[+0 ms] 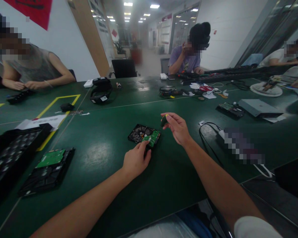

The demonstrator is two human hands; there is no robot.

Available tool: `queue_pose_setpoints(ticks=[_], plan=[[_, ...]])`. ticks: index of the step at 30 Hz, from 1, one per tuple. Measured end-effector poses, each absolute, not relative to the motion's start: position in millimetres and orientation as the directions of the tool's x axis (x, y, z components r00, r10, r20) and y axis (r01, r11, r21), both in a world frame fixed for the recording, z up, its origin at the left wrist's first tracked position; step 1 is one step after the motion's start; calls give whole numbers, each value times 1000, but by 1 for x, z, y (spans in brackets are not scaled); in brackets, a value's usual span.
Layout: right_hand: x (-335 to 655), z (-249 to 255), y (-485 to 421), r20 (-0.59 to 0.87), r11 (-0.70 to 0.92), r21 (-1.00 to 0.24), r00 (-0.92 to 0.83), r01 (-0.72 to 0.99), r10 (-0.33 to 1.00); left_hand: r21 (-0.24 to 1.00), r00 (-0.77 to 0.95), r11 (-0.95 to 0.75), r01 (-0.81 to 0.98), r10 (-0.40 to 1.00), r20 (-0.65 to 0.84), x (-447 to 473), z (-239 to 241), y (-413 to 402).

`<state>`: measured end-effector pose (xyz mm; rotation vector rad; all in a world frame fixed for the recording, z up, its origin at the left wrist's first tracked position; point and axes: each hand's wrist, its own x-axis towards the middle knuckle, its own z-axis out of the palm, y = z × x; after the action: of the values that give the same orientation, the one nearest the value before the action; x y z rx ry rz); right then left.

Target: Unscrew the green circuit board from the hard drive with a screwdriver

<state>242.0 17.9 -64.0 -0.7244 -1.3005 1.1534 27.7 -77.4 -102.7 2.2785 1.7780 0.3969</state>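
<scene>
A black hard drive (136,133) lies on the green table with its green circuit board (154,138) facing up. My left hand (137,160) is on the drive's near side; its index finger rests on the board, and the thumb and other fingers close around the edge. Just right of the drive, my right hand (177,128) is raised above the table. Between its thumb and fingers it pinches a short dark tool with a yellow end, which looks like a screwdriver (164,121). Its tip is too small to make out.
Another hard drive (51,158) lies at left, by a black tray (20,145). At right are a third drive (230,109), a grey metal box (259,108) and a power bank-like device with a black cable (208,125). Co-workers sit across the table.
</scene>
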Motion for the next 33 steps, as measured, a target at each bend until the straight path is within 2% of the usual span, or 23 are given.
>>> queue_pose_setpoints(ticks=[8, 18, 27, 33], plan=[[240, -61, 14, 337, 278, -902, -138, -329, 931, 336, 217, -218, 916, 975, 41, 28, -103, -77], [242, -63, 17, 331, 296, -916, -94, -269, 939, 330, 225, -235, 914, 972, 69, 27, -105, -78], [239, -59, 14, 342, 277, -891, -130, -360, 931, 336, 217, -221, 915, 975, 51, 28, -103, -77], [241, -61, 17, 342, 300, -908, -104, -292, 934, 334, 221, -227, 915, 974, 56, 27, -104, -77]])
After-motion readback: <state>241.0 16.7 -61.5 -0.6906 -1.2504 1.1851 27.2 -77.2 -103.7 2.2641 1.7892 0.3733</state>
